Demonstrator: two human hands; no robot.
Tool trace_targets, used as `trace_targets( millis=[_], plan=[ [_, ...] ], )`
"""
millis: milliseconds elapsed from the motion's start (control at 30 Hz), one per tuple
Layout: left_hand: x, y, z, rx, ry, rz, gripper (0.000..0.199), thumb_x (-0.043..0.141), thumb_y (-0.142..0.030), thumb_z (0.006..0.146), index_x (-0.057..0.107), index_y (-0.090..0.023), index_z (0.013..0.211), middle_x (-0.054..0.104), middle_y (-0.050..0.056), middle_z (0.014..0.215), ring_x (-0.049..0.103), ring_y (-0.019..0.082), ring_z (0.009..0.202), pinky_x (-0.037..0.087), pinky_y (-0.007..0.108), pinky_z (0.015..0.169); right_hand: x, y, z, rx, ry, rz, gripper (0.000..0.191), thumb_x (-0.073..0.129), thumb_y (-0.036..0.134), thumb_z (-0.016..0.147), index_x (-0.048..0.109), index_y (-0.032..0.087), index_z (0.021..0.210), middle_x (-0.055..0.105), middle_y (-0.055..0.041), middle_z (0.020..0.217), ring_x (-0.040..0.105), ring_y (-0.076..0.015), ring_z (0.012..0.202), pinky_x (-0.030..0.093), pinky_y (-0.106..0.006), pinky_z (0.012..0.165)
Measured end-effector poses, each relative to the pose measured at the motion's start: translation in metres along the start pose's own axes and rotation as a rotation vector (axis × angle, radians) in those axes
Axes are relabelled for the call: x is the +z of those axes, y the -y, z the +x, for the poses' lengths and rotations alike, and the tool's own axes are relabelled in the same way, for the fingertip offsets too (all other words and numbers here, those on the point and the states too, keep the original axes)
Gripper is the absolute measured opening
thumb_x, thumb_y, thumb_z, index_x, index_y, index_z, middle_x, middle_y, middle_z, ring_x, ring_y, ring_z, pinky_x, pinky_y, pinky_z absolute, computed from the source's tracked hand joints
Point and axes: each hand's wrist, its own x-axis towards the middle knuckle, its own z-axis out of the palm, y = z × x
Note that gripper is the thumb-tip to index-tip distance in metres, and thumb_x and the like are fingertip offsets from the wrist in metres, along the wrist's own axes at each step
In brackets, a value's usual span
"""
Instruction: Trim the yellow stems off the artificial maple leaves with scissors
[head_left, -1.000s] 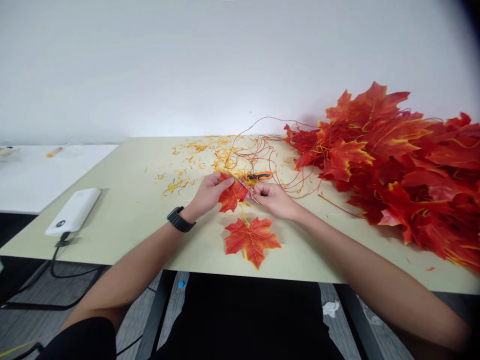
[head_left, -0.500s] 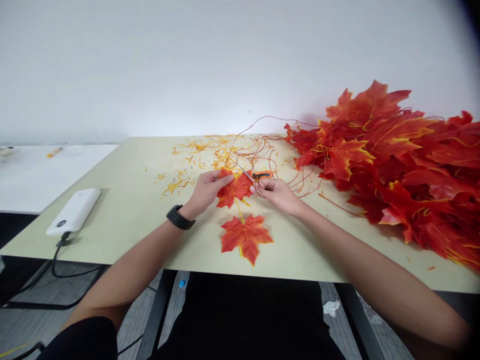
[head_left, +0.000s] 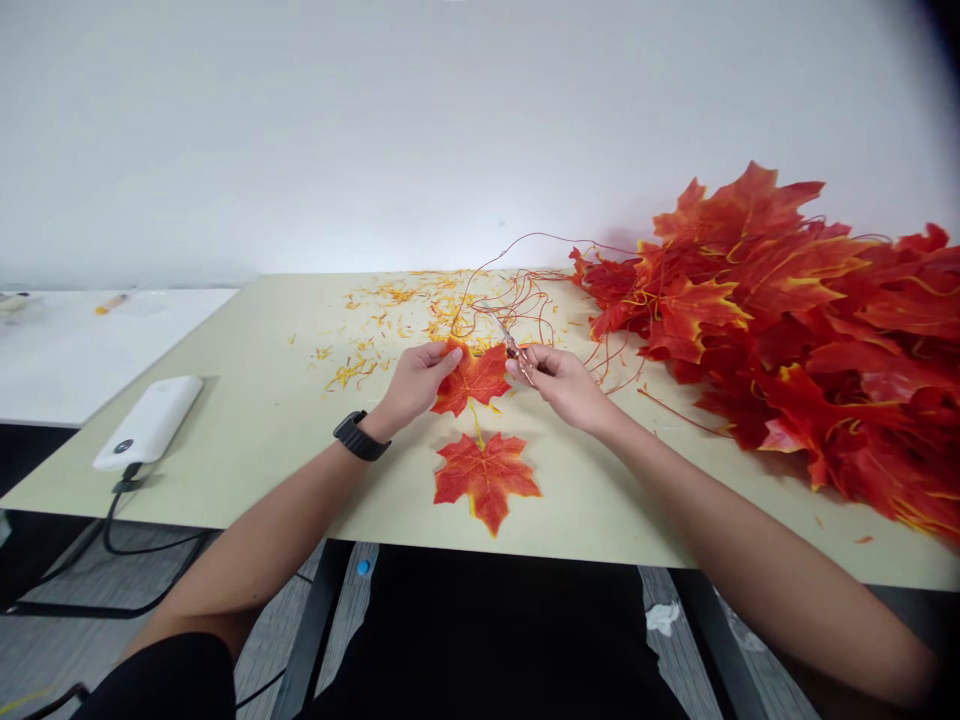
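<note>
The left hand (head_left: 417, 383) is pinching the upper leaf (head_left: 472, 378) at its left side, with the thumb lying on top and the fingers closed behind it. The right hand (head_left: 561, 385) is holding the scissors (head_left: 517, 356) by the handles, with its fingers closed around them; the blades are pointing away from the person. I cannot tell if the right fingertips are touching the leaf's edge. The upper leaf is staying between the two hands, above the table (head_left: 262, 350). The lower leaf (head_left: 487, 480) is lying on the table, nearer to the person, and a thin yellow stem (head_left: 478, 425) is running between both leaves. Behind the hands, many yellow and orange scraps (head_left: 358, 372) are covering part of the table, and red strings (head_left: 538, 234) are curling toward a big leaf pile (head_left: 757, 300) at the right. At the left, a white power bank (head_left: 150, 420) is resting with a black cable (head_left: 111, 525) plugged in.
</note>
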Motion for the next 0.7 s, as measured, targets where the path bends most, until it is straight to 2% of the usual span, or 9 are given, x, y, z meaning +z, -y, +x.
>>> trace_targets(
  millis=[133,233,433,533,700],
  plan=[
    [0.000,0.000,0.000,0.023,0.037,-0.014,0.057,0.083,-0.066,0.084,0.062,-0.015,0.073,0.054,-0.001,0.066,0.044,0.005,0.056,0.032,0.021,0.052,0.001,-0.002,-0.002,0.018,0.059,-0.138,0.074,0.075,0.085,0.080,0.038,0.022,0.069,0.037,0.0031,0.068,0.031,-0.0121,0.066,0.024,-0.029,0.062],
    [-0.001,-0.002,0.000,0.000,0.048,-0.060,0.052,0.086,-0.061,0.081,0.064,-0.015,0.073,0.056,0.000,0.068,0.046,0.006,0.057,0.033,0.021,0.053,0.000,-0.005,-0.001,0.021,0.110,-0.204,0.072,0.072,0.083,0.084,0.036,0.022,0.069,0.035,0.0035,0.068,0.031,-0.0119,0.066,0.024,-0.029,0.062],
    [0.002,-0.007,-0.003,-0.044,0.047,-0.153,0.044,0.090,-0.051,0.076,0.067,-0.014,0.070,0.062,0.001,0.070,0.052,0.007,0.060,0.039,0.021,0.056,0.000,-0.009,-0.001,0.000,0.184,-0.264,0.069,0.068,0.081,0.089,0.040,0.022,0.070,0.042,0.0025,0.069,0.036,-0.0129,0.067,0.028,-0.031,0.063],
    [0.003,-0.010,-0.004,-0.086,0.070,-0.187,0.042,0.091,-0.051,0.074,0.072,-0.014,0.076,0.068,0.003,0.075,0.057,0.009,0.063,0.043,0.022,0.058,0.001,-0.012,-0.002,0.005,0.202,-0.270,0.066,0.068,0.079,0.091,0.042,0.022,0.072,0.045,0.0020,0.071,0.039,-0.0135,0.068,0.030,-0.031,0.064],
    [0.004,-0.011,-0.005,-0.103,0.105,-0.206,0.039,0.091,-0.049,0.074,0.074,-0.014,0.078,0.071,0.004,0.077,0.060,0.010,0.064,0.047,0.023,0.061,0.002,-0.014,-0.004,-0.002,0.201,-0.246,0.064,0.071,0.075,0.091,0.040,0.021,0.073,0.043,0.0023,0.072,0.038,-0.0133,0.069,0.030,-0.030,0.063]
  ],
)
